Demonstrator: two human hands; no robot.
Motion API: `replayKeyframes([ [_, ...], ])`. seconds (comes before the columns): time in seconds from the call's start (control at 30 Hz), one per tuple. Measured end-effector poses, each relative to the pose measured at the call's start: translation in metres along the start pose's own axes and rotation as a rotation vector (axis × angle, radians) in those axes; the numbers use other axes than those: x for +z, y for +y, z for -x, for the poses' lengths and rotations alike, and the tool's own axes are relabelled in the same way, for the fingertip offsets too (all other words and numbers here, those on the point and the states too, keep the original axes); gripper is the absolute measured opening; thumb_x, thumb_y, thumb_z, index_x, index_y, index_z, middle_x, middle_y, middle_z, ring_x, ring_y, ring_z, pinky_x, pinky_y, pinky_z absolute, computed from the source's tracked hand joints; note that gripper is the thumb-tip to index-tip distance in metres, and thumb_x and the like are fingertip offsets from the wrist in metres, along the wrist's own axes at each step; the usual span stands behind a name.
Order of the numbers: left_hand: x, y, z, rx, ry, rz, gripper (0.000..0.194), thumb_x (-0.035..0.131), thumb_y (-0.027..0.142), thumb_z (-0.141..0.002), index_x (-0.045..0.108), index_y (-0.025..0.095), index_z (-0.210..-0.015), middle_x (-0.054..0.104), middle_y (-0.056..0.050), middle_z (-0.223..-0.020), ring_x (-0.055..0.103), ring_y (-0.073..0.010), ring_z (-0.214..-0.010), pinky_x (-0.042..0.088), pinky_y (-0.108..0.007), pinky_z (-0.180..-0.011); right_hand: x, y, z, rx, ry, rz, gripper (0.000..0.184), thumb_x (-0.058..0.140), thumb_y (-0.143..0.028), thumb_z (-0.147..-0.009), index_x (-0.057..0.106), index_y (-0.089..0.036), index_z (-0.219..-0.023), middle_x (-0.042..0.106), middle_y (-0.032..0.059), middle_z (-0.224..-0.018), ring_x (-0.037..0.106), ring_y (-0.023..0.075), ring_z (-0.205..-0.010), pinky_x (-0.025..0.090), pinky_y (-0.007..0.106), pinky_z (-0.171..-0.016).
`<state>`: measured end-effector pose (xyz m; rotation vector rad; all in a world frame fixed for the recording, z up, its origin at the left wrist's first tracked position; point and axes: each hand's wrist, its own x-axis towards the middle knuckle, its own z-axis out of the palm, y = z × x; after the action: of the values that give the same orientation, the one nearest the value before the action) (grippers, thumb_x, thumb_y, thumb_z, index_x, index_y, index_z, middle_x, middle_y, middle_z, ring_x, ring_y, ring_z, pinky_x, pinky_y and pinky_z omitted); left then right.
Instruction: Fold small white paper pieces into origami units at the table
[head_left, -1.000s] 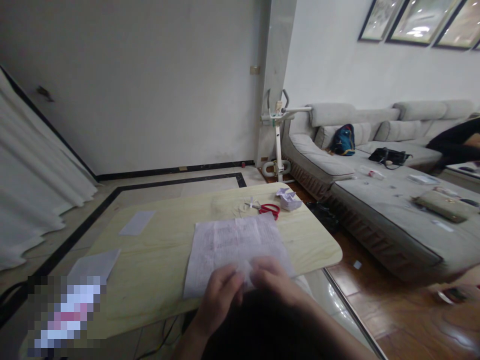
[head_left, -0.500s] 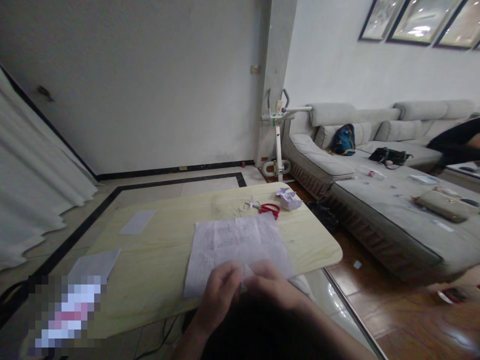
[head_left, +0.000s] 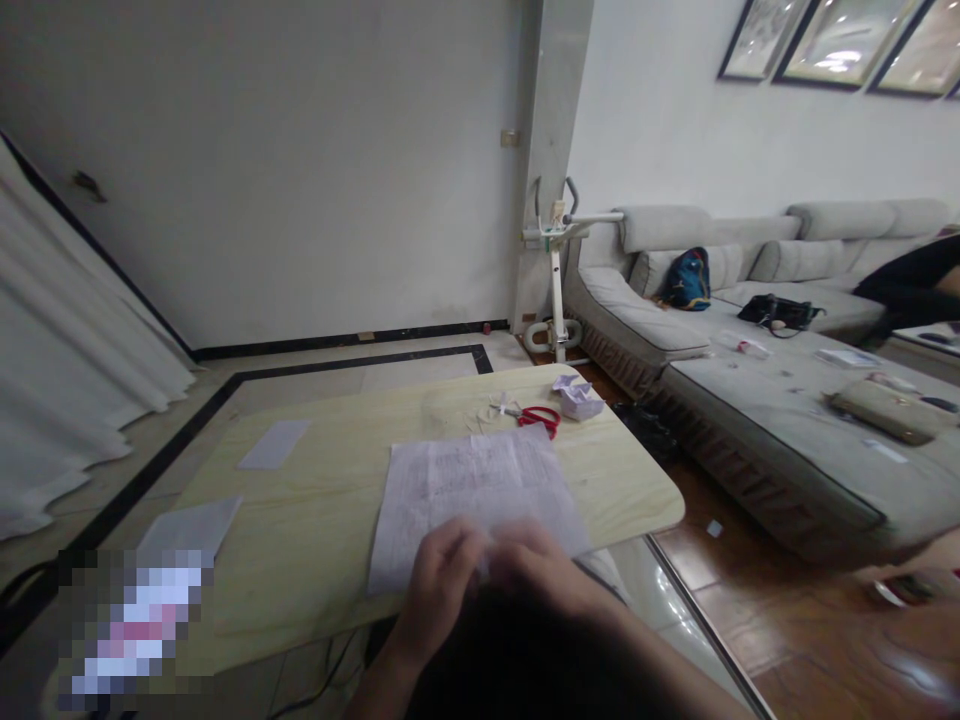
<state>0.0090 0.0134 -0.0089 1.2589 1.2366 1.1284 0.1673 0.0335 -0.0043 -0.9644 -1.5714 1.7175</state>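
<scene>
My left hand (head_left: 439, 590) and my right hand (head_left: 544, 565) meet at the near edge of a pale wooden table (head_left: 330, 480), fingers curled together and pinching a small white piece of paper (head_left: 486, 553) between them. Just beyond them a large printed sheet (head_left: 472, 490) lies flat on the table. Red-handled scissors (head_left: 536, 417) and a small folded paper shape (head_left: 577, 398) sit at the table's far right corner.
Two blank paper pieces (head_left: 274, 444) (head_left: 191, 527) lie on the table's left side. A grey sofa (head_left: 750, 380) with bags stands to the right, a white exercise machine (head_left: 555, 280) by the pillar. A curtain (head_left: 67, 380) hangs at left.
Both hands have drawn slightly nearer to me and closer together, covering more of the small paper. Everything on the table has stayed put.
</scene>
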Motion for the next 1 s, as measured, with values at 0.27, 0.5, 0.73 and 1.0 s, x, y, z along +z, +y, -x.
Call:
replayKeyframes([
  [0.27, 0.003, -0.005, 0.001, -0.107, -0.043, 0.201, 0.034, 0.059, 0.040, -0.081, 0.046, 0.020, -0.057, 0.037, 0.008, -0.045, 0.037, -0.0086, -0.041, 0.030, -0.019, -0.040, 0.003, 0.002, -0.001, -0.013, 0.029, -0.139, 0.035, 0.055, -0.041, -0.080, 0.051, -0.017, -0.053, 0.045, -0.0040, -0.048, 0.038, 0.0096, -0.048, 0.032, 0.022, -0.046],
  [0.5, 0.003, -0.010, -0.006, -0.013, 0.179, 0.042, 0.035, 0.061, 0.043, -0.081, 0.047, 0.020, -0.058, 0.037, 0.008, -0.050, 0.037, -0.0092, -0.047, 0.031, -0.019, -0.043, 0.000, 0.002, -0.010, -0.149, 0.172, 0.095, 0.027, 0.064, -0.040, -0.081, 0.053, -0.017, -0.069, 0.047, -0.0043, -0.063, 0.042, 0.0115, -0.060, 0.034, 0.023, -0.054],
  [0.73, 0.000, -0.009, -0.005, -0.019, 0.130, 0.001, 0.025, 0.059, 0.043, -0.082, 0.060, 0.018, -0.078, 0.049, 0.006, -0.056, 0.046, -0.0108, -0.050, 0.040, -0.020, -0.046, 0.001, 0.004, -0.005, -0.165, 0.175, 0.190, 0.027, 0.060, -0.035, -0.085, 0.047, -0.019, -0.068, 0.042, -0.0046, -0.065, 0.039, 0.0121, -0.062, 0.033, 0.025, -0.057],
  [1.0, 0.000, -0.007, -0.002, -0.020, 0.116, 0.081, 0.026, 0.064, 0.043, -0.081, 0.062, 0.017, -0.075, 0.053, 0.005, -0.059, 0.049, -0.0107, -0.054, 0.042, -0.019, -0.049, 0.003, 0.011, -0.003, -0.231, 0.220, 0.380, 0.034, 0.053, -0.042, -0.091, 0.048, -0.019, -0.066, 0.046, -0.0031, -0.064, 0.043, 0.0139, -0.064, 0.037, 0.025, -0.059],
])
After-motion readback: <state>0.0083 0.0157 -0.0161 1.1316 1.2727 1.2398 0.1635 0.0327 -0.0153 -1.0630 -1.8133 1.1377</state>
